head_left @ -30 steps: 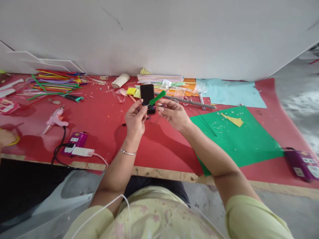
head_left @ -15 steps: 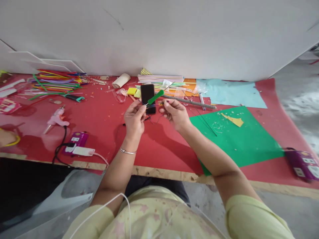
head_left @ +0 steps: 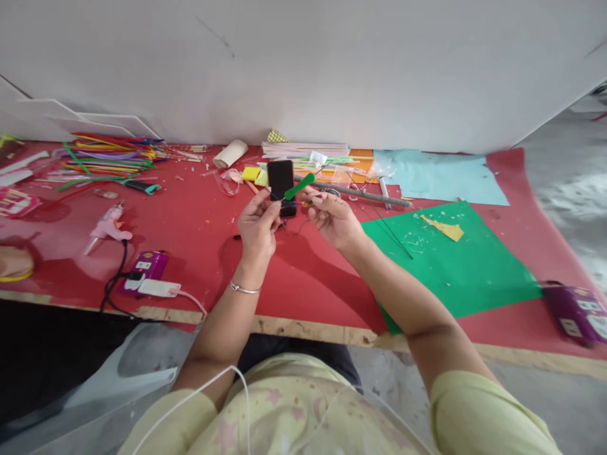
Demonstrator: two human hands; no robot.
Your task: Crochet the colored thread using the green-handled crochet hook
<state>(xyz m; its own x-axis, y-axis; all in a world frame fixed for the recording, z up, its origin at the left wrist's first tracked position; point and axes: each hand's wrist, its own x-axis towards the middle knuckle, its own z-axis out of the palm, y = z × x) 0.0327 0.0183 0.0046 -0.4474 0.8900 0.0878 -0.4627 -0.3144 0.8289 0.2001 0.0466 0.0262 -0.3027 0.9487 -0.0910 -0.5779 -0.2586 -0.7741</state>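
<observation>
My left hand is closed in a pinch, thumb against fingertips, on a thin dark wire-like stem. A long green leaf-shaped piece slants up and right between my hands, its lower end by the left fingertips. My right hand is also pinched, on a thin strand with small coloured bits near the fingertips; its exact kind is too small to tell. Thin dark strands hang below, between the hands. Behind them a black phone lies on the red table.
A grey rod and a green sheet lie to the right. Leftward are a pink glue gun, a purple power strip and coloured pipe cleaners. A cardboard tube sits at the back. Another person's arm shows at far left.
The green leaf-shaped piece has shifted slightly right and tilted a little flatter. Both my hands have moved only slightly. The other person's arm at far left has shifted.
</observation>
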